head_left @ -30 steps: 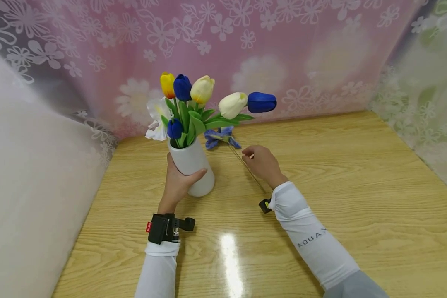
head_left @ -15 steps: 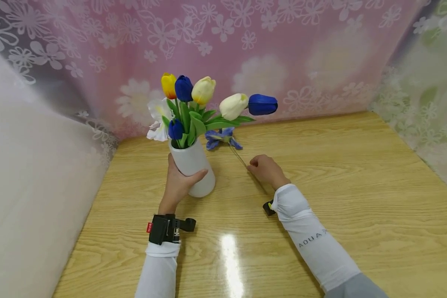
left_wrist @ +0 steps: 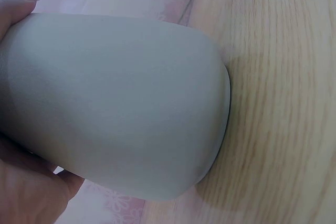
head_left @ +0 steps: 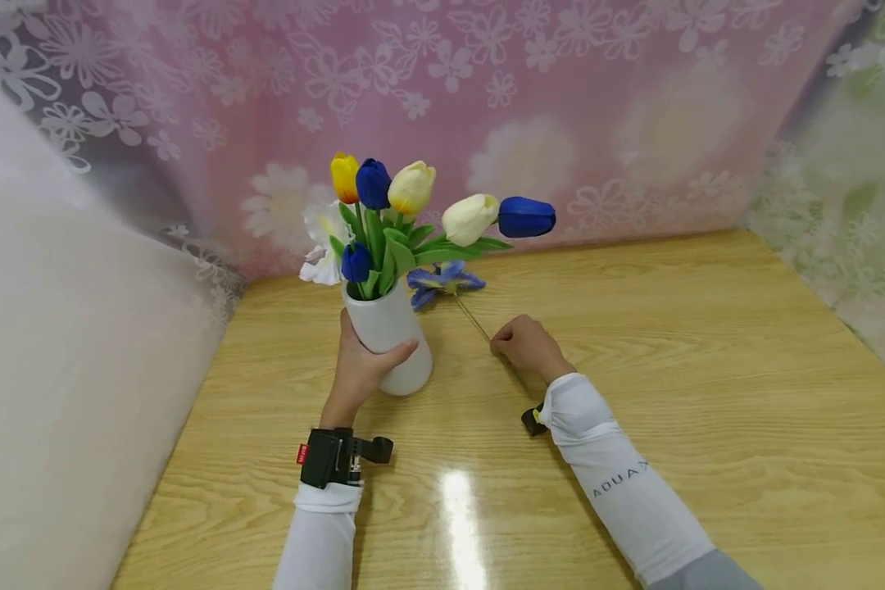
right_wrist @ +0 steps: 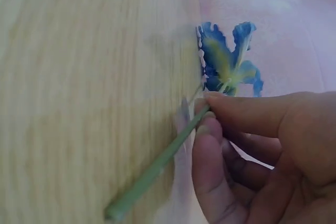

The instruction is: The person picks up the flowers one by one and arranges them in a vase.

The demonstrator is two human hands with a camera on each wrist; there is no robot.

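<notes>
i had my left hand wrapped around the lower body of the white vase, thumb on one side and fingers curled behind it; the left wrist view showed the palm pressed against its smooth wall. the vase stood upright on the wooden table, toward the back left, near the pink flowered curtain. it held a bunch of tulips in yellow, blue and cream, with green leaves.

my right hand lay low on the table just right of the vase, fingers curled. from the right wrist view i saw thumb and forefinger pinching the thin green stem of a blue iris. the stem lay flat along the wood, its bloom resting on the table just beside the vase, below the tulip leaves. the two hands were apart, the vase between my left hand and the iris.
</notes>
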